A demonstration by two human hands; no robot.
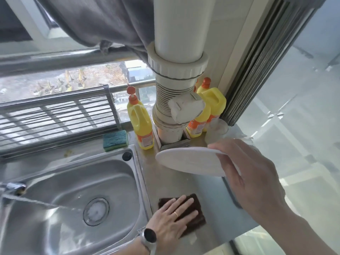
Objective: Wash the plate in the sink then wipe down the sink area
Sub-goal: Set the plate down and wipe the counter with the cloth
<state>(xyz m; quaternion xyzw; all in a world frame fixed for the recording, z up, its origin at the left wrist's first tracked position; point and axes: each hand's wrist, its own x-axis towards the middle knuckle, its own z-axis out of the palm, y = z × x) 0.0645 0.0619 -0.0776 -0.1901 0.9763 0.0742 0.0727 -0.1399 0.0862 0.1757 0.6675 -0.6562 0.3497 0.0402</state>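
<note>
two hands busy, two jobs at once. right hand point(248, 173) grips the white plate point(189, 161) by its near-right rim, fingers curled over the edge, holding it tilted in the air above the steel counter point(211, 196), right of the sink point(77, 183) and in front of the big white pipe point(180, 43). left hand point(171, 216) lies flat on the dark brown cloth point(191, 212), fingers straight and spread, pressing it to the counter just beside the sink rim. tap point(13, 187) is running, water hitting near the drain point(96, 211).

read: looks like the wipe-down step, plate lifted out of the way. can't tell if the plate is wet or clean.

next: sweep the cloth across the counter under the plate, then park the plate somewhere dry. watch the yellow bottles point(141, 122) and the sponge point(115, 140) at the back. one-handed rim grip on a tilted plate could slip.
</note>
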